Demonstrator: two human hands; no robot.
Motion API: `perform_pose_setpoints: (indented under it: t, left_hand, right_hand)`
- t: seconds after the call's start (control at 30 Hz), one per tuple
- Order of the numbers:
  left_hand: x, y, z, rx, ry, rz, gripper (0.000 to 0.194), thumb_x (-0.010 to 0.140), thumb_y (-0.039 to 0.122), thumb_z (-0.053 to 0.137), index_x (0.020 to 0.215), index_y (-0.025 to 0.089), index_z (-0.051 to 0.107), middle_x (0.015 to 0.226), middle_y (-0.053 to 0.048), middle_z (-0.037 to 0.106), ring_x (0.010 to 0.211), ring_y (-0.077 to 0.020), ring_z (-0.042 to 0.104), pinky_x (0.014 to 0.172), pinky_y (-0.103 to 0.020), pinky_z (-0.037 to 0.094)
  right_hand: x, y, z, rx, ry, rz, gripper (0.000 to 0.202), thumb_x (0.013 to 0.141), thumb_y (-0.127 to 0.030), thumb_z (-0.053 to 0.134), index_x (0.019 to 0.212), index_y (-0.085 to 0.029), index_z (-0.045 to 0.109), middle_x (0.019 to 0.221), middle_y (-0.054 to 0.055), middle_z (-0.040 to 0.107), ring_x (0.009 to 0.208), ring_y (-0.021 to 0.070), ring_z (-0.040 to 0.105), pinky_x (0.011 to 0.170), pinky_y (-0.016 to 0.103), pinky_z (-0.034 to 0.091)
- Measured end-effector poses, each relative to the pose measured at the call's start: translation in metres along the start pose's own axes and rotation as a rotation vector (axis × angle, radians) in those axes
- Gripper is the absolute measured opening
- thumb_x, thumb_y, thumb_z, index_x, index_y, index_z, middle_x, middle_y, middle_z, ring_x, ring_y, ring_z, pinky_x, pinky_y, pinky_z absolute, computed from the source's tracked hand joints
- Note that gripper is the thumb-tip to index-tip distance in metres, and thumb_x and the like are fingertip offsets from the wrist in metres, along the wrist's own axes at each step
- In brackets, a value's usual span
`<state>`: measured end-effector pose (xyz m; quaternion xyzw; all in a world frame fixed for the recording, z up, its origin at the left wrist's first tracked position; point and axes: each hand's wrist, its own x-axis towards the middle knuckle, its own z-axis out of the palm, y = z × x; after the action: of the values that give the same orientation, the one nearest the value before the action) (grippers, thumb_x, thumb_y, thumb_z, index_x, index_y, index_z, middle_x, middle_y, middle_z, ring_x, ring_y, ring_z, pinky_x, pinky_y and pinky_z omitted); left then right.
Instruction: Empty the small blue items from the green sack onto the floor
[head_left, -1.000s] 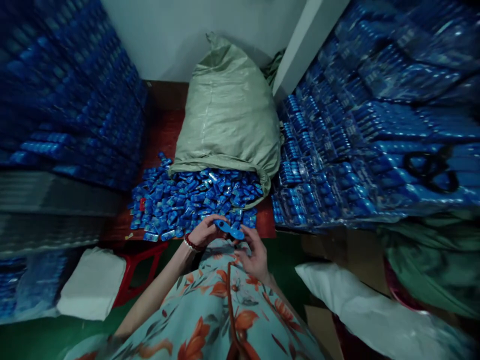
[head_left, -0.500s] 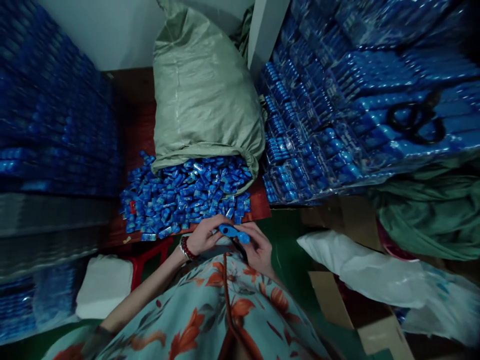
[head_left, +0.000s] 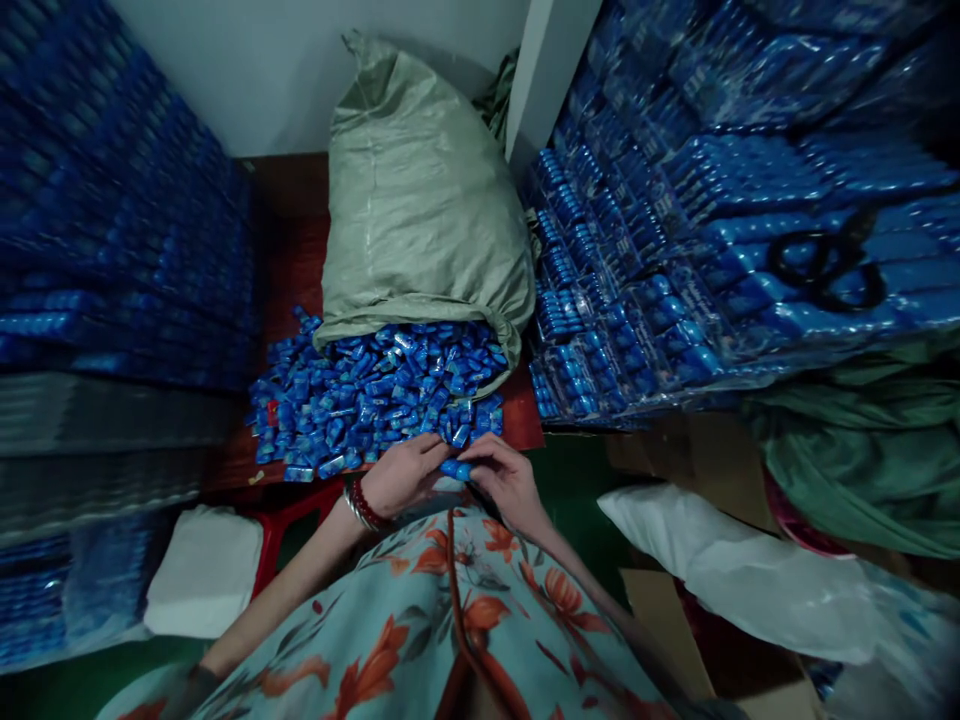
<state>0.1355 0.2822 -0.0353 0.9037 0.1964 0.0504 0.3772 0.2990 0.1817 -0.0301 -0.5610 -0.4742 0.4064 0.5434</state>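
Between my hands is a small blue plastic piece, close to my body at the table's front edge. My left hand, with a red bead bracelet and a silver bangle at the wrist, pinches its left end. The fingers of my right hand are closed on its right end. My fingers cover part of it, so its full shape is hidden. Just beyond lies a heap of small blue wrapped pieces, spilling from the mouth of a pale green woven sack on the red-brown table.
Tall stacks of blue packs rise at the left and right. A black looped cord lies on the right stack. White plastic sheeting and open cardboard are at lower right, a red stool at lower left.
The blue piece has turned in my hands and now shows less between my fingers. My hands have come closer together around it. The view has shifted slightly.
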Motion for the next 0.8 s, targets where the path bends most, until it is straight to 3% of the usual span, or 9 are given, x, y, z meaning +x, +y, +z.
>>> perform_pose_setpoints:
  t: [0.13,0.27,0.37,0.43,0.57,0.67,0.8]
  left_hand:
    - [-0.004,0.008,-0.001,-0.195,-0.092,-0.018,0.026,0.089,0.037,0.051,0.094,0.013,0.06,0.083,-0.006,0.062,0.071,-0.0159,0.057,0.064,-0.023,0.042]
    - [-0.006,0.014,0.01,-0.448,0.003,-0.072,0.025,0.086,0.038,0.054,0.091,0.013,0.059,0.075,-0.002,0.058,0.064,-0.0119,0.052,0.06,-0.021,0.04]
    - [-0.005,0.013,0.014,-0.357,0.215,-0.073,0.014,0.084,0.024,0.048,0.088,0.015,0.058,0.078,-0.005,0.057,0.074,-0.0163,0.052,0.069,-0.026,0.042]
    - [-0.002,0.013,0.011,-0.324,0.299,-0.06,0.013,0.081,0.02,0.046,0.084,0.015,0.057,0.079,-0.007,0.057,0.077,-0.0181,0.051,0.071,-0.028,0.043]
    - [0.003,0.02,0.0,-0.604,0.276,-0.119,0.019,0.081,0.034,0.055,0.08,0.015,0.057,0.078,-0.005,0.059,0.071,-0.0152,0.053,0.068,-0.025,0.043]
    - [0.003,0.023,-0.007,-0.769,0.248,-0.172,0.036,0.076,0.05,0.063,0.078,0.014,0.059,0.08,-0.005,0.063,0.073,-0.0161,0.055,0.07,-0.026,0.045]
    - [0.0,0.017,-0.012,-0.733,0.259,-0.102,0.042,0.075,0.055,0.063,0.076,0.013,0.061,0.079,-0.006,0.064,0.075,-0.0176,0.057,0.072,-0.027,0.046]
  right_hand:
    - [0.007,0.01,-0.002,0.211,-0.163,0.102,0.028,0.084,-0.047,0.059,0.089,-0.02,0.067,0.087,0.003,0.059,0.084,0.0143,0.058,0.076,0.026,0.046]
    - [0.005,0.001,-0.004,0.244,-0.188,0.133,0.028,0.091,-0.043,0.048,0.1,-0.022,0.066,0.104,0.006,0.059,0.103,0.0178,0.056,0.09,0.032,0.045]
    - [0.003,-0.012,-0.004,0.052,-0.202,0.007,0.033,0.086,-0.046,0.056,0.108,-0.024,0.065,0.113,0.008,0.059,0.108,0.0207,0.056,0.094,0.036,0.045]
    - [0.004,-0.019,-0.002,-0.095,-0.153,-0.091,0.032,0.082,-0.04,0.064,0.11,-0.026,0.065,0.113,0.008,0.061,0.105,0.0201,0.058,0.093,0.036,0.046]
    - [0.009,-0.024,0.005,-0.108,0.01,-0.185,0.023,0.087,-0.034,0.058,0.107,-0.027,0.066,0.101,0.005,0.068,0.102,0.0201,0.06,0.089,0.037,0.048]
    - [0.014,-0.026,0.008,-0.123,0.007,-0.272,0.024,0.085,-0.038,0.061,0.105,-0.028,0.066,0.1,0.004,0.069,0.106,0.0222,0.058,0.091,0.04,0.047]
    - [0.016,-0.029,0.011,-0.123,-0.01,-0.339,0.025,0.083,-0.035,0.064,0.107,-0.028,0.065,0.1,0.004,0.07,0.103,0.0226,0.06,0.09,0.042,0.047]
